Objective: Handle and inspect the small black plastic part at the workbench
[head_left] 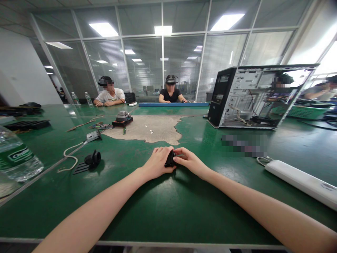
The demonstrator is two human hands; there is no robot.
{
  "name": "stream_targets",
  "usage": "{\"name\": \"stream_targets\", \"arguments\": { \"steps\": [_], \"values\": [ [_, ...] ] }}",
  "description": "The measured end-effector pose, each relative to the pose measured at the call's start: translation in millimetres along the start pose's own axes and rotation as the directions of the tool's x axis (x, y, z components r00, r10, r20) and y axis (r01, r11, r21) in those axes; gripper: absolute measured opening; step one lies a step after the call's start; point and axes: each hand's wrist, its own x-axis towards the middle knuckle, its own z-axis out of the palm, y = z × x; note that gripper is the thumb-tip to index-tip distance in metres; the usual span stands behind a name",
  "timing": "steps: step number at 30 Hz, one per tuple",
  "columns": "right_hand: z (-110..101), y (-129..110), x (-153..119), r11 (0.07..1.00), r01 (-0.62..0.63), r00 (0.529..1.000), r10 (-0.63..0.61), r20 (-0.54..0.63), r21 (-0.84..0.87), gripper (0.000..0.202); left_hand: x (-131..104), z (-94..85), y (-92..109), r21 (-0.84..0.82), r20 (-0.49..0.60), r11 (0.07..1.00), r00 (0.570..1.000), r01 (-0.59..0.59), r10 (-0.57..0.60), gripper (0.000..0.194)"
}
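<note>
A small black part (170, 159), its exact kind unclear, is held just above the green table top (158, 214). My left hand (158, 162) wraps around it from the left, fingers closed over its far side. From the right, my right hand (189, 161) pinches its right edge between thumb and fingers. Much of the part is hidden by both hands. To the left lies a black plastic piece with a round knob and flat prongs (91, 161). Beyond it is a small metal bracket (93, 136) with a pale cable.
An opened computer case (223, 98) stands at the back right, with a white power strip (300, 181) nearer. A large water bottle (18, 154) is at the left edge. A black and silver component (122, 118) sits by a torn patch (152, 128). Other people sit across the table.
</note>
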Motion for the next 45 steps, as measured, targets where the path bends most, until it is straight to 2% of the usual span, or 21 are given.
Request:
{"name": "stream_targets", "arguments": {
  "steps": [6,11,17,20,26,32,37,40,45],
  "values": [
    [0.9,-3.2,-2.8,0.995,0.076,0.995,-0.08,0.052,0.069,0.032,-0.6,0.7,-1.6,-0.003,0.003,1.0,1.0,0.006,-0.006,0.055],
    [3.5,-3.1,-2.3,0.997,0.056,0.998,-0.057,0.004,0.061,0.025,-0.9,1.3,-2.7,-0.003,-0.008,1.0,1.0,0.002,-0.002,0.057],
    [2.3,1.2,0.7,1.0,0.021,1.0,-0.021,-0.022,0.002,0.03,-0.8,1.1,-2.3,-0.004,0.0,1.0,1.0,0.0,0.0,0.056],
    [1.1,0.1,0.2,1.0,-0.017,1.0,0.017,0.015,0.0,0.029,-0.6,0.9,-2.0,-0.002,0.002,1.0,1.0,0.002,-0.002,0.056],
    [2.2,-6.2,-2.9,0.994,0.051,0.995,-0.059,0.083,0.097,0.036,-0.6,-0.7,-1.1,0.002,0.017,1.0,1.0,0.01,-0.01,0.056],
    [5.3,-6.7,-2.6,0.997,0.049,0.999,-0.051,0.015,0.062,0.026,-0.7,0.0,-1.3,-0.019,0.006,1.0,1.0,0.014,-0.014,0.057],
    [4.6,-3.5,-1.9,1.0,-0.001,0.999,0.001,-0.032,0.006,0.031,-0.5,-1.2,-0.4,-0.021,0.01,1.0,1.0,0.014,-0.014,0.054],
    [2.9,-3.4,-2.4,1.0,-0.014,1.0,0.014,-0.001,0.002,0.031,-0.4,-1.8,0.0,-0.017,0.01,1.0,1.0,0.009,-0.009,0.054],
    [1.7,-4.9,-3.7,0.996,0.048,0.997,-0.054,0.063,0.08,0.035,-0.2,0.5,-1.0,-0.002,0.009,1.0,1.0,0.008,-0.008,0.056]
  ]
}}
